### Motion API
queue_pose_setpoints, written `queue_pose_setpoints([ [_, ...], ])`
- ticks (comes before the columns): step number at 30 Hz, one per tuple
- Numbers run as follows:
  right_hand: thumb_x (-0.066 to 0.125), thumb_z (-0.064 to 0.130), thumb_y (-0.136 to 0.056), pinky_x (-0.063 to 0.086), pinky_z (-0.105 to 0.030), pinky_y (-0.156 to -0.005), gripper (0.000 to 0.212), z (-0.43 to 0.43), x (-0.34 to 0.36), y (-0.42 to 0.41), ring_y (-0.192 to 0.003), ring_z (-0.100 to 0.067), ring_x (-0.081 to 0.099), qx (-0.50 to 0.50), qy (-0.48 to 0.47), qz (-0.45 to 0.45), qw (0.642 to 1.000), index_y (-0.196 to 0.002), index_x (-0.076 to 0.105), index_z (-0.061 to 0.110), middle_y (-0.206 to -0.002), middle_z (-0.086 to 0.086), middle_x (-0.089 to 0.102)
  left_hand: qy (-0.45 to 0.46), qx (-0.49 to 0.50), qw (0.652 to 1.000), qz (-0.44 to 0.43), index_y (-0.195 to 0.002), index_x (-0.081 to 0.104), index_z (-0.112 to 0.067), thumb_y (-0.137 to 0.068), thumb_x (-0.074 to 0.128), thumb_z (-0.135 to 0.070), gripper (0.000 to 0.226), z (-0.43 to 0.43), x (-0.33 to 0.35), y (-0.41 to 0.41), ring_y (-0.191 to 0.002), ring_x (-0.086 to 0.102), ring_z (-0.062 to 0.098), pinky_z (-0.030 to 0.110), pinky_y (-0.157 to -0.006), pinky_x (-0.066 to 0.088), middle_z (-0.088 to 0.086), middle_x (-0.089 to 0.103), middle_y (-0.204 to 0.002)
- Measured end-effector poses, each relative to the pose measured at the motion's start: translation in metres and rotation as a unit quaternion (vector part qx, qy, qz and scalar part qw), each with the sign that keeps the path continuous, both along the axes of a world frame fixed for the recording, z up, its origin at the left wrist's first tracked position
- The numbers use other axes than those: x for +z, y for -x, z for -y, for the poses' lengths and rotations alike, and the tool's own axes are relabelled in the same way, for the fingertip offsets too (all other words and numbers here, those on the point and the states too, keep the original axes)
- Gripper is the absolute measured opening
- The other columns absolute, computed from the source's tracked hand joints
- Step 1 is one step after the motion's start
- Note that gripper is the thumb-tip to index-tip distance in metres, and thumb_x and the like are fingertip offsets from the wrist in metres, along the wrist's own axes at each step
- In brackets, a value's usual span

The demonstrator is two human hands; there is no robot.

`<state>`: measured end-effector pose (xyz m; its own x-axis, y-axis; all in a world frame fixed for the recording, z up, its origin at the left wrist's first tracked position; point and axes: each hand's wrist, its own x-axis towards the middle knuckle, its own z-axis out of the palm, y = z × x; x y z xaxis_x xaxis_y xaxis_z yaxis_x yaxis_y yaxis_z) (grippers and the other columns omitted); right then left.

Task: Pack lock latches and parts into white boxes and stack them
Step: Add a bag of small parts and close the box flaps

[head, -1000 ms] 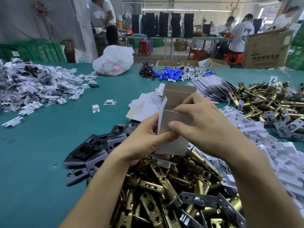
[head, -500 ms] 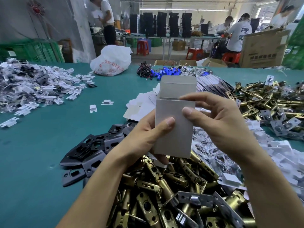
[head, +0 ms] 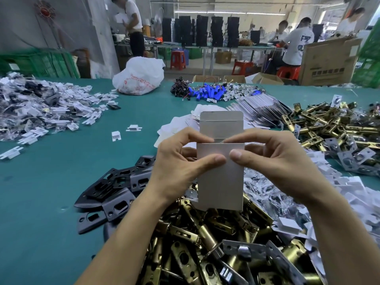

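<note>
While the left hand and right hand pinch the white box near its open mouth, thumbs on its front face, its long axis stands upright between them, the flap rising beyond the fingertips, latches heaped below both wrists.

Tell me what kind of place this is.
Most likely a factory packing floor: heaps of brass lock latches and flat white boxes on a long green table, other workers at benches behind.

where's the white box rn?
Head view, centre: the white box is pinched near its top by the left hand and right hand, above the brass latch pile, lid flap up.
</note>
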<state>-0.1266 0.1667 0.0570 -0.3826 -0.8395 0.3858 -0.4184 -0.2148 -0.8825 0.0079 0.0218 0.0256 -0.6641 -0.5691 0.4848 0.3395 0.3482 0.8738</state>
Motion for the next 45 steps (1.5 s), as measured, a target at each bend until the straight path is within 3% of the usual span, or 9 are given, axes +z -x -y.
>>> queue_pose_setpoints([
  [6,0.065,0.030,-0.086,0.055,-0.026,-0.071,0.032,0.004,0.004,0.001,-0.083,-0.008,0.068,-0.036,0.079,0.029,0.996,-0.116,0.055,0.036,-0.093,0.009,0.069,-0.005,-0.035,0.999,0.012,-0.081,0.072,-0.031,-0.060,0.087,-0.034,0.026,-0.002,0.003,-0.002,-0.078,0.075,0.033,0.057,-0.066,0.061,0.001,0.076,-0.083],
  [9,0.062,0.040,-0.088,0.058,-0.036,-0.074,0.026,0.011,0.003,-0.004,-0.084,-0.012,0.069,-0.080,0.076,0.027,0.994,-0.112,0.064,0.030,-0.091,0.003,0.073,0.006,-0.031,0.999,0.019,-0.087,0.069,-0.036,-0.058,0.088,-0.035,0.034,-0.005,0.005,-0.002,-0.077,0.075,0.031,0.053,-0.068,0.062,0.004,0.077,-0.092],
  [11,0.063,0.021,-0.092,0.058,-0.034,-0.072,0.010,0.014,0.002,-0.007,-0.078,-0.013,0.068,-0.082,0.089,0.026,0.992,-0.095,0.073,0.023,-0.089,-0.002,0.075,-0.002,-0.031,0.999,0.007,-0.088,0.061,-0.037,-0.058,0.089,-0.032,0.041,-0.005,0.005,-0.001,-0.079,0.075,0.032,0.053,-0.066,0.062,0.004,0.075,-0.105],
  [15,0.065,-0.001,-0.090,0.061,-0.035,-0.069,0.032,0.011,0.003,-0.006,-0.080,-0.019,0.070,-0.081,0.110,0.020,0.990,-0.092,0.076,0.029,-0.093,0.000,0.075,-0.002,-0.027,1.000,0.007,-0.081,0.056,-0.035,-0.059,0.088,-0.032,0.039,-0.005,0.005,0.001,-0.079,0.075,0.033,0.058,-0.062,0.060,0.007,0.075,-0.104],
  [21,0.066,0.023,-0.082,0.057,-0.048,-0.076,0.014,0.003,0.008,-0.008,-0.084,-0.024,0.073,-0.047,0.047,-0.009,0.998,-0.088,0.078,0.019,-0.089,-0.004,0.076,0.005,-0.033,0.999,0.002,-0.077,0.059,-0.040,-0.065,0.090,-0.019,0.039,-0.006,0.004,0.001,-0.081,0.076,0.029,0.053,-0.064,0.062,0.003,0.076,-0.106],
  [27,0.070,0.020,-0.075,0.057,-0.037,-0.072,0.012,0.003,0.009,-0.010,-0.083,-0.029,0.072,-0.051,0.035,-0.015,0.998,-0.084,0.077,0.020,-0.088,-0.007,0.076,-0.021,-0.059,0.998,0.019,-0.098,0.046,-0.023,-0.064,0.090,-0.018,0.056,-0.004,0.005,0.000,-0.080,0.075,0.035,0.062,-0.069,0.059,0.005,0.075,-0.110],
  [34,0.069,0.021,-0.088,0.060,-0.037,-0.067,0.004,0.009,0.008,-0.014,-0.074,-0.022,0.071,-0.093,0.086,-0.082,0.989,-0.087,0.073,0.020,-0.078,-0.005,0.073,-0.002,-0.016,1.000,0.002,-0.088,0.062,-0.024,-0.090,0.070,-0.031,0.010,-0.005,0.008,0.002,-0.067,0.065,0.008,0.021,-0.054,0.049,0.000,0.073,-0.084],
  [40,0.065,0.005,-0.092,0.059,-0.029,-0.071,0.027,0.011,0.006,-0.013,-0.081,-0.002,0.070,-0.146,0.130,-0.237,0.952,-0.106,0.072,0.027,-0.088,0.022,0.071,0.003,-0.030,1.000,0.006,-0.092,0.062,-0.025,-0.099,0.059,-0.019,0.010,-0.006,0.012,0.002,-0.066,0.065,0.010,0.038,-0.059,0.055,0.005,0.072,-0.082],
  [45,0.064,-0.005,-0.085,0.060,-0.040,-0.067,0.033,0.012,0.006,-0.012,-0.080,-0.010,0.072,-0.177,0.125,-0.269,0.939,-0.095,0.077,0.024,-0.084,0.010,0.074,0.004,-0.043,0.999,0.017,-0.100,0.066,-0.027,-0.091,0.064,-0.032,0.011,-0.007,0.013,0.000,-0.073,0.067,0.011,0.031,-0.062,0.054,0.006,0.075,-0.089],
])
